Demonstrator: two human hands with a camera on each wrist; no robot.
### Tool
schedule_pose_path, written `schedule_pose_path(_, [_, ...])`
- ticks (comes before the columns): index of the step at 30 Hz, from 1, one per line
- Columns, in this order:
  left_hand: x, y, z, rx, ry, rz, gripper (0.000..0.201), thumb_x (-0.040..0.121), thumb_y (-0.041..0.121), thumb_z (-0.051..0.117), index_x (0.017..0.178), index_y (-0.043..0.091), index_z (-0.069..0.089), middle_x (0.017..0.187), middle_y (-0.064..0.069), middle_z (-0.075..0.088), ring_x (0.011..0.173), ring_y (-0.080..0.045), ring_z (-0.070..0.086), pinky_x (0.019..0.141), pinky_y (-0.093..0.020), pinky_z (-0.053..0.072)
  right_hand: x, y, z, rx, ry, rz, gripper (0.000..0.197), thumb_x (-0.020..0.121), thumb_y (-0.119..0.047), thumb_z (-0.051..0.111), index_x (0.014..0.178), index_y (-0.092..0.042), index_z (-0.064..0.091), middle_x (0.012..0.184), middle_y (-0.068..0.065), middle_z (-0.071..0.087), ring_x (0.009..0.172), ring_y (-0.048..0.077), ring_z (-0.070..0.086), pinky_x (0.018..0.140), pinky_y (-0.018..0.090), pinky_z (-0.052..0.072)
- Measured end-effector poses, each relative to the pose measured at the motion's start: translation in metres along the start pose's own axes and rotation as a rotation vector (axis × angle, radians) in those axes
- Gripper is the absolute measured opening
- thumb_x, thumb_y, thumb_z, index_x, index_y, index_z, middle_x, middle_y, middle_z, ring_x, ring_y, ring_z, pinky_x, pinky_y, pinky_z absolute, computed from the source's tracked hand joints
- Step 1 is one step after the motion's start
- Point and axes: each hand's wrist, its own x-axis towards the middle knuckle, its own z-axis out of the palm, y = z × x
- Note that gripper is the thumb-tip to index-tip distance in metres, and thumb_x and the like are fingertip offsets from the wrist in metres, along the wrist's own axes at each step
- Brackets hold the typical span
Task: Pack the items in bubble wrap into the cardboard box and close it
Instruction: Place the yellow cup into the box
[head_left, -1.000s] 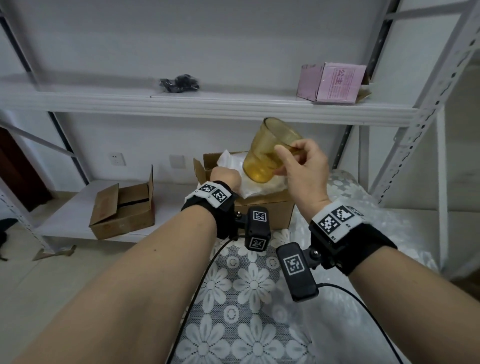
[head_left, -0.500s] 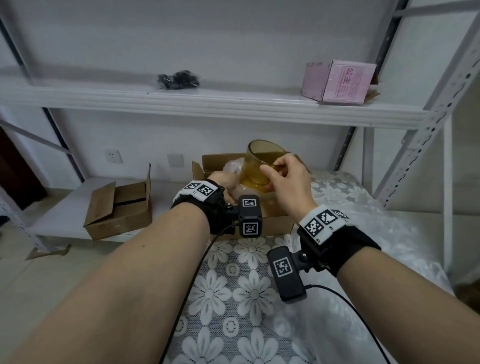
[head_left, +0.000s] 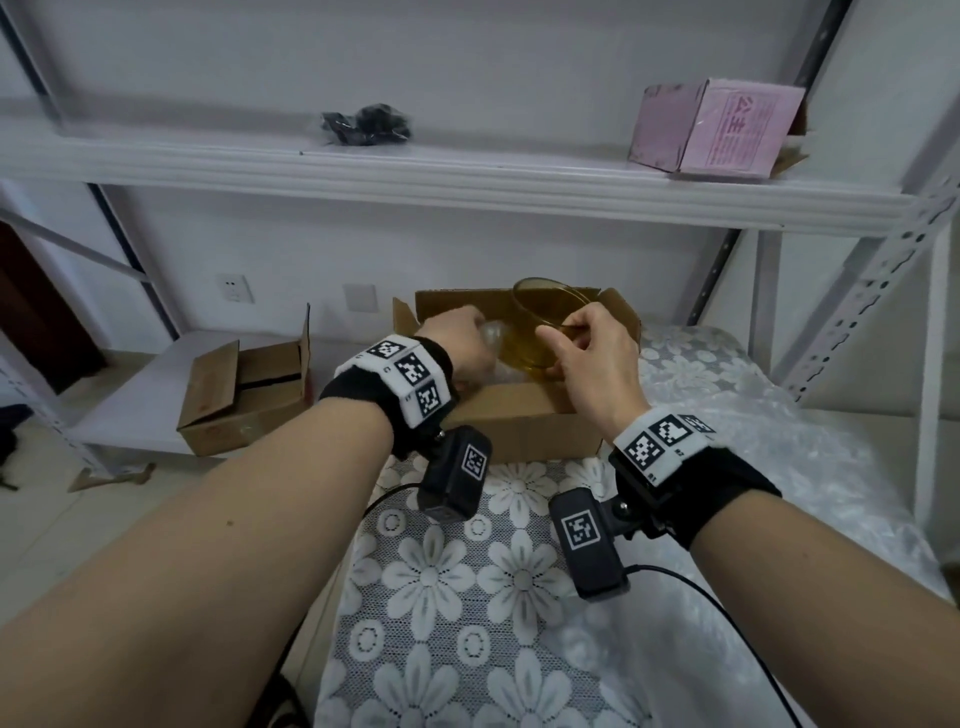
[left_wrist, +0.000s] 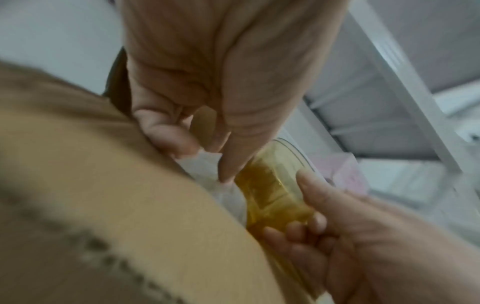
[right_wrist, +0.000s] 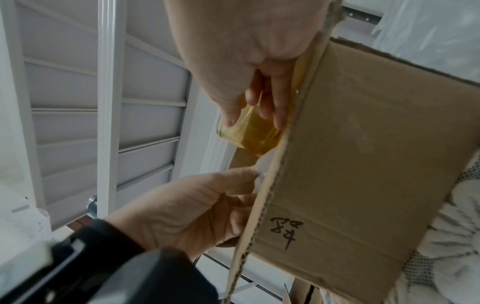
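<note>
An open cardboard box (head_left: 519, 421) stands on the flowered cloth in front of me. My right hand (head_left: 587, 353) grips an amber glass cup (head_left: 540, 327) by its side and holds it tilted, low inside the box. The cup (left_wrist: 275, 191) shows between both hands in the left wrist view, and again as the cup (right_wrist: 249, 133) at the box's edge (right_wrist: 270, 185). My left hand (head_left: 457, 343) reaches into the box and pinches clear bubble wrap (head_left: 493, 332) beside the cup. The box's floor is hidden.
A second, smaller open cardboard box (head_left: 249, 395) lies on the low white shelf to the left. On the upper shelf sit a pink box (head_left: 717, 130) and a black bag (head_left: 369, 124). A white rack upright (head_left: 857, 291) rises at the right. Bubble wrap sheet (head_left: 779, 467) covers the table's right side.
My right hand has lowered the amber cup from above the box down into it. The left hand has stayed in the box with the bubble wrap.
</note>
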Motion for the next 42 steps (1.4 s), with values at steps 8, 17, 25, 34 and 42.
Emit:
schedule_pose_path(8, [-0.005, 0.002, 0.003, 0.135, -0.104, -0.028, 0.033, 0.096, 0.024, 0.052, 0.118, 0.001, 0.061, 0.116, -0.013, 0.064, 0.102, -0.026, 0.062, 0.082, -0.031, 0.049, -0.004, -0.004, 0.004, -0.042, -0.044, 0.019, 0.021, 0.085, -0.042, 0.065, 0.087, -0.026, 0.052, 0.082, -0.002, 0.062, 0.076, 0.019, 0.065, 0.071, 0.044, 0.057])
schedule_pose_path(17, [-0.01, 0.004, 0.016, 0.241, -0.183, -0.032, 0.023, 0.098, 0.022, 0.039, 0.106, 0.007, 0.054, 0.102, -0.01, 0.054, 0.093, -0.023, 0.053, 0.078, -0.03, 0.042, -0.009, -0.007, 0.006, -0.339, -0.236, 0.026, 0.028, 0.087, -0.044, 0.062, 0.097, -0.018, 0.058, 0.095, -0.004, 0.056, 0.087, 0.017, 0.053, 0.075, 0.031, 0.042])
schedule_pose_path(25, [-0.012, -0.003, 0.017, 0.27, -0.192, 0.046, 0.032, 0.098, 0.021, 0.04, 0.12, 0.005, 0.057, 0.12, -0.011, 0.059, 0.101, -0.023, 0.056, 0.082, -0.03, 0.043, -0.002, -0.007, 0.011, -0.487, -0.353, 0.124, 0.027, 0.085, -0.046, 0.064, 0.093, -0.021, 0.06, 0.105, 0.004, 0.065, 0.096, 0.026, 0.061, 0.079, 0.036, 0.048])
schedule_pose_path(34, [-0.016, 0.002, 0.019, 0.244, -0.361, 0.011, 0.046, 0.104, 0.031, 0.024, 0.13, 0.006, 0.052, 0.133, -0.013, 0.053, 0.121, -0.026, 0.05, 0.1, -0.033, 0.036, 0.001, -0.012, 0.011, -0.479, -0.443, 0.178, 0.025, 0.085, -0.045, 0.064, 0.087, -0.02, 0.066, 0.1, 0.004, 0.067, 0.093, 0.023, 0.062, 0.078, 0.036, 0.05])
schedule_pose_path(42, [-0.012, 0.002, 0.022, 0.318, -0.31, 0.027, 0.042, 0.102, 0.03, 0.029, 0.122, 0.005, 0.055, 0.125, -0.014, 0.057, 0.112, -0.026, 0.054, 0.091, -0.033, 0.04, 0.01, -0.01, 0.014, -0.467, -0.502, 0.227, 0.035, 0.077, -0.049, 0.071, 0.087, -0.015, 0.071, 0.095, 0.006, 0.069, 0.088, 0.024, 0.065, 0.083, 0.043, 0.055])
